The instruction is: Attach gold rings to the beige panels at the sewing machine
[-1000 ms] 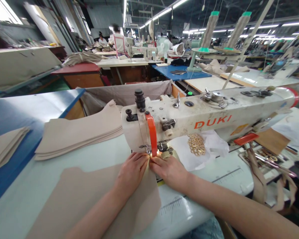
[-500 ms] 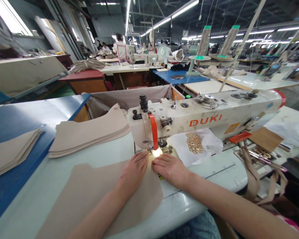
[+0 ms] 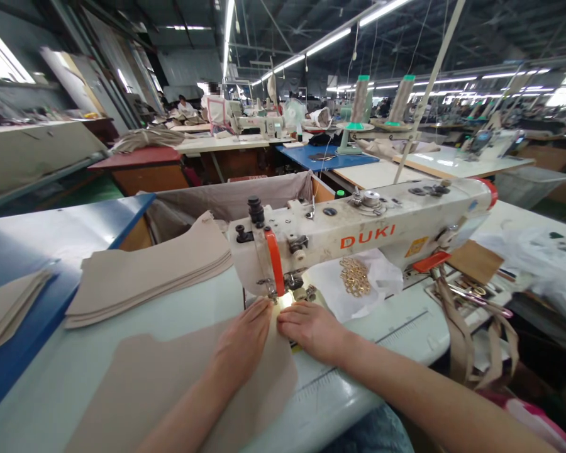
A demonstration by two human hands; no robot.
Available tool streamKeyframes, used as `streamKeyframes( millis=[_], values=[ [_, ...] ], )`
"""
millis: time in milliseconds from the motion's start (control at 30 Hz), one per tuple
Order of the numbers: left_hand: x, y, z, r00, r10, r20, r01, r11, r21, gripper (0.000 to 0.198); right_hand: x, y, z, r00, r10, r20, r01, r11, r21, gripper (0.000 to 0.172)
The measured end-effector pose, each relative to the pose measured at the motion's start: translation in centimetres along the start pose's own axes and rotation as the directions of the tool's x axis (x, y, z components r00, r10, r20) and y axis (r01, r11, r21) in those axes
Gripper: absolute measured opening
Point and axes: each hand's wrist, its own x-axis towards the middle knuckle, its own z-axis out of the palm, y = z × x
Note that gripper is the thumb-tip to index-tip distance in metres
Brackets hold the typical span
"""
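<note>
Fabric panel [image 3: 165,365], beige: lying flat on the pale worktop [image 3: 188,299], its upper end beside the lit needle area of a white sewing machine [image 3: 321,242] lettered DUKI. Left hand [image 3: 243,336]: atop the panel, fingers extended, close together. Right hand [image 3: 314,330]: at its right edge, fingers bent; whether either hand pinches cloth, cannot tell. Stacked beige pieces [image 3: 151,274]: left of machine. Gold rings [image 3: 355,277]: on white sheet [image 3: 384,277], beyond right hand.

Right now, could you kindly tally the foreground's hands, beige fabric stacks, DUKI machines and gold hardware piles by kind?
Hands (left hand, right hand): 2
Fabric stacks (left stack, right stack): 2
DUKI machine: 1
Gold hardware pile: 1
Total: 6
</note>
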Motion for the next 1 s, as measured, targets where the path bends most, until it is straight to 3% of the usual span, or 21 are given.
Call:
streamKeyframes(
  millis=[200, 867, 1000],
  values=[
    [0.7, -0.3, -0.1, 0.999, 0.033, 0.028, -0.033, 0.999, -0.006, 0.034, 0.1, 0.0, -0.3, 0.999, 0.033, 0.032, -0.032, 0.999, -0.019, 0.011],
    [1.2, 0.0, 0.0, 0.996, -0.081, 0.024, 0.083, 0.995, -0.064, 0.032, 0.0, 0.2, -0.3, 0.998, 0.045, 0.04, -0.047, 0.998, 0.037, 0.009],
    [0.8, 0.1, -0.3, 0.996, -0.076, 0.045, 0.079, 0.996, -0.048, 0.032, 0.5, 0.0, -0.9, 0.994, 0.036, 0.105, -0.037, 0.999, 0.011, 0.008]
  ],
)
